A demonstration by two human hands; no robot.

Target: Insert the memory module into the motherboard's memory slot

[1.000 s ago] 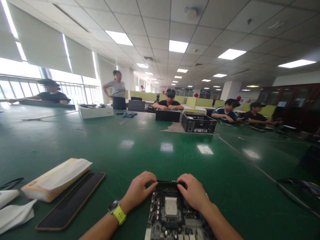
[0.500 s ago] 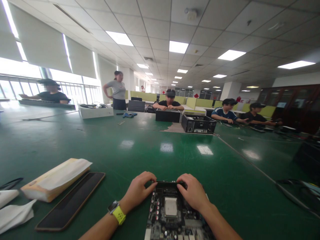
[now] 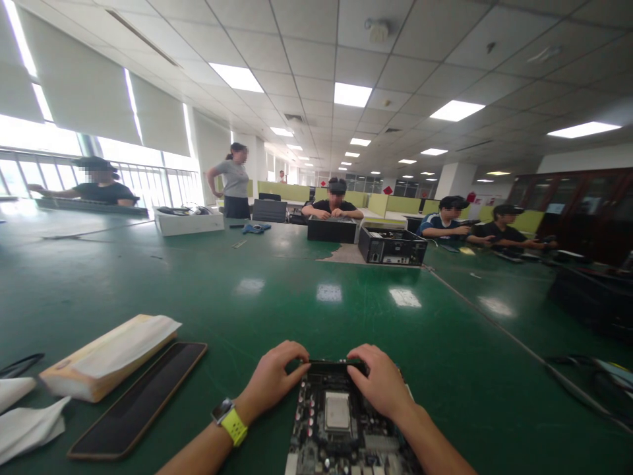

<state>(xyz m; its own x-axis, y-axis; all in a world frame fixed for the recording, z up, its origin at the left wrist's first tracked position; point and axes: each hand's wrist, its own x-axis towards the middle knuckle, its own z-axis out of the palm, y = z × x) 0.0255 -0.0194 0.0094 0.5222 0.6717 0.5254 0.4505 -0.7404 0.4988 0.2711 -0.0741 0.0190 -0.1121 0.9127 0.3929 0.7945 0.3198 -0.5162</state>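
Note:
A motherboard [image 3: 341,429] lies on the green table in front of me, with a silver square processor [image 3: 337,412] in its socket. Along the board's far edge runs a long dark RAM stick [image 3: 327,367], standing on its edge. Thumb and fingers of my left hand [image 3: 277,373] pinch its left end. My right hand [image 3: 380,379] grips the other end, its wrist above the board's right side. Whether the stick is seated in a slot is hidden.
To the left are a tissue pack [image 3: 106,359], a dark flat phone-like slab [image 3: 141,399] and crumpled tissue [image 3: 32,425]. Cables [image 3: 601,382] lie at the right. Across the table [image 3: 208,284] stand opened computer cases [image 3: 393,247] and a white box [image 3: 188,221]; several people are around it.
My hands and the RAM stick stay almost in place. A seated person at the right has raised a hand from the table.

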